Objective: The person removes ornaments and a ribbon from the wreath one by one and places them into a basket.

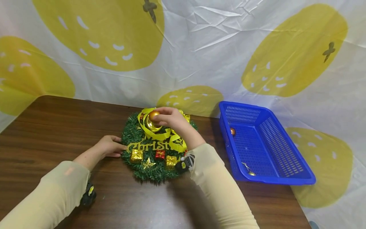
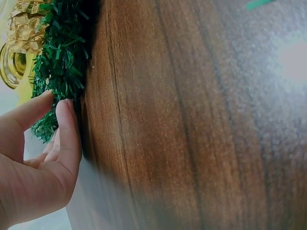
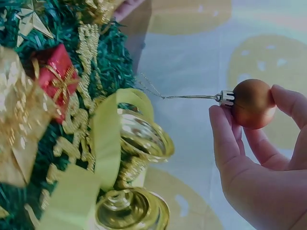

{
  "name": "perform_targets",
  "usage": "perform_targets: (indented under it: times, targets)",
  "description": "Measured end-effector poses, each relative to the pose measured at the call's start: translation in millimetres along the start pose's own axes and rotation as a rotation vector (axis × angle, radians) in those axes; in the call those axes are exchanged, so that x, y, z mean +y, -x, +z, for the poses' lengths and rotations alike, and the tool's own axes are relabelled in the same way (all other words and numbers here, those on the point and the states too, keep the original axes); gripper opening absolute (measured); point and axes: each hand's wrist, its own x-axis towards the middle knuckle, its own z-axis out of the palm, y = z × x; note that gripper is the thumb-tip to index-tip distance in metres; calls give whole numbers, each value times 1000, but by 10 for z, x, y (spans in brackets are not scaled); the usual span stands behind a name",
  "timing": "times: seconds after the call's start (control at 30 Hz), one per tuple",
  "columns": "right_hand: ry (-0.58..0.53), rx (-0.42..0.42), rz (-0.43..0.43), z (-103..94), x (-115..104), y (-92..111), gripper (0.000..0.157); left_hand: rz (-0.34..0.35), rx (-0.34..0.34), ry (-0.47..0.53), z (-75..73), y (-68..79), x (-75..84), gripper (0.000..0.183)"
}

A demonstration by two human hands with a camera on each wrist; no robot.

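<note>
A green Christmas wreath [image 1: 130, 129] lies on the wooden table, bearing gold and red gift boxes, a gold star, yellow ribbon, gold bells [image 3: 139, 134] and gold "Christmas" lettering. At its left edge, my left hand [image 1: 108, 147] holds the green tinsel between thumb and fingers, as the left wrist view shows. Above the wreath's far part, my right hand [image 1: 172, 119] pinches a copper-orange bauble [image 3: 254, 104]. Its silver cap and thin gold hanging loop [image 3: 189, 97] point toward the wreath in the right wrist view.
A blue plastic basket [image 1: 271, 181] stands to the right of the wreath. Inside it lie another copper bauble [image 1: 233, 131] and a small gold ornament [image 1: 251, 173] near the front. A white sheet [image 1: 194, 57] with yellow fruit shapes hangs behind the table [image 1: 63, 127].
</note>
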Motion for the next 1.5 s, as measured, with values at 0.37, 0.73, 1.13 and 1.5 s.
perform_targets:
  times: [0.37, 0.73, 1.13, 1.5]
  targets:
    - [1, 41, -5, -196, -96, 107, 38, 6, -2, -19, -6, -23, -17, 69]
    - [-42, 72, -50, -415, -138, 192, 38, 8, -10, -9, -14, -26, -28, 71]
    - [-95, 106, -18, -585, -189, 295, 40, 12, -14, 0, -26, 8, -28, 71]
    - [-56, 162, -25, -861, -183, 431, 42, 10, -16, -26, 1, 2, -18, 71]
